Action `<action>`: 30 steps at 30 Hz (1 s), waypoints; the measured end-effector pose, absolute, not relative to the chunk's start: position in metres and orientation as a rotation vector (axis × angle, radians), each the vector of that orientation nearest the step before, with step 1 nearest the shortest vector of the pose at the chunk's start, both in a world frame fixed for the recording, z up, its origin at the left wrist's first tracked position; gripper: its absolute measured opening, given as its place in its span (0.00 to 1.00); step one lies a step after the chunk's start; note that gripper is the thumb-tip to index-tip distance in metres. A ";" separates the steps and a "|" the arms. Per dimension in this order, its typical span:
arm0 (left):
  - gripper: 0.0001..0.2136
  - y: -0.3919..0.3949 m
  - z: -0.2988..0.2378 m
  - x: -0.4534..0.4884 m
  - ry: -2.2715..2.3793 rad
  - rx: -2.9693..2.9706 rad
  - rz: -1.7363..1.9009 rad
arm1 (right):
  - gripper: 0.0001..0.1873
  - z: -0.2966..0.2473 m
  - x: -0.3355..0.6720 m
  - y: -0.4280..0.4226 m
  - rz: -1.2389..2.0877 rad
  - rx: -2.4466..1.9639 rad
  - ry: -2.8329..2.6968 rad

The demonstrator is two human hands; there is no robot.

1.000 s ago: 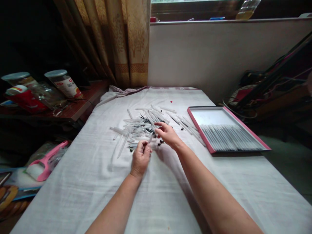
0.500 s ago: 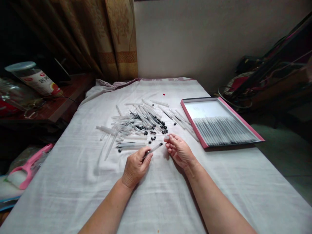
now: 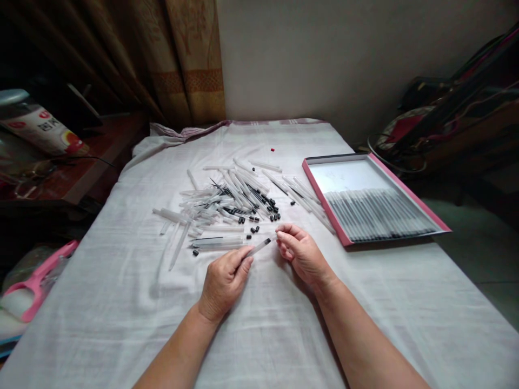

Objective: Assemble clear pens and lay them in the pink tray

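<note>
My left hand (image 3: 227, 278) is closed on a translucent pen (image 3: 258, 248), whose black end points up and to the right toward my other hand. Just beyond that tip, the thumb and fingers of my right hand (image 3: 302, 255) pinch a small translucent piece that looks like a pen cap (image 3: 277, 234), partly hidden by the fingers. Ahead of both hands lies a loose pile of clear pen barrels (image 3: 239, 186), with dark refills mixed in. Several small black plugs (image 3: 254, 219) are scattered along the pile's near and right sides.
A shallow pink-edged box (image 3: 326, 202) at the right holds a row of pens (image 3: 373, 214). A tiny red piece (image 3: 272, 149) lies at the back of the white cloth (image 3: 259, 335). Pink scissors (image 3: 38, 283) and a labelled jar (image 3: 44, 129) are at the left.
The view has shifted slightly. My right fingers with the translucent piece have come a little nearer the pen's black end; both hands keep their holds.
</note>
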State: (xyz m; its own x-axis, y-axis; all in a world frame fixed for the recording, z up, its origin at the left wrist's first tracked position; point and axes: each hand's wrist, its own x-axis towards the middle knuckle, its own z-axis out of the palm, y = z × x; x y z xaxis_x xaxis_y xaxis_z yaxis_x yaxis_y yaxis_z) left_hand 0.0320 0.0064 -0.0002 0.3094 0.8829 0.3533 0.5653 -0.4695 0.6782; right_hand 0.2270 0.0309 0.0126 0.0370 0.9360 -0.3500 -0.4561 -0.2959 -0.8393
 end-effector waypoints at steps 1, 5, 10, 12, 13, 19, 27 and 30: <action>0.12 0.006 0.001 0.032 1.293 2.138 0.983 | 0.15 0.013 0.227 0.031 1.537 -1.138 -0.600; 0.10 0.003 0.005 0.033 1.367 1.940 0.926 | 0.16 0.016 0.228 0.031 1.533 -1.121 -0.564; 0.10 0.005 0.007 0.035 1.240 1.501 1.233 | 0.18 0.019 0.227 0.031 1.553 -1.138 -0.537; 0.11 0.010 0.007 0.033 1.217 1.342 1.401 | 0.18 0.018 0.227 0.031 1.560 -1.140 -0.548; 0.12 0.013 0.007 0.032 1.230 1.267 1.471 | 0.17 0.018 0.227 0.030 1.562 -1.140 -0.554; 0.15 0.017 0.014 0.027 1.083 0.780 1.499 | 0.16 0.016 0.224 0.028 1.585 -1.129 -0.607; 0.32 0.008 0.028 0.024 0.716 0.619 0.987 | 0.19 0.021 0.221 0.027 1.593 -1.148 -0.525; 0.28 0.011 0.024 0.021 0.736 0.621 0.913 | 0.19 0.022 0.224 0.028 1.588 -1.132 -0.454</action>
State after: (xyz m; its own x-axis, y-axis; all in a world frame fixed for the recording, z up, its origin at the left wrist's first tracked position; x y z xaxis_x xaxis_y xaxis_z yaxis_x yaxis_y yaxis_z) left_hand 0.0214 0.0108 0.0242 0.4076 0.8646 -0.2937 -0.4711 0.4747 0.7435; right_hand 0.2237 0.0281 0.0222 0.0354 0.9020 -0.4303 -0.5385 -0.3455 -0.7685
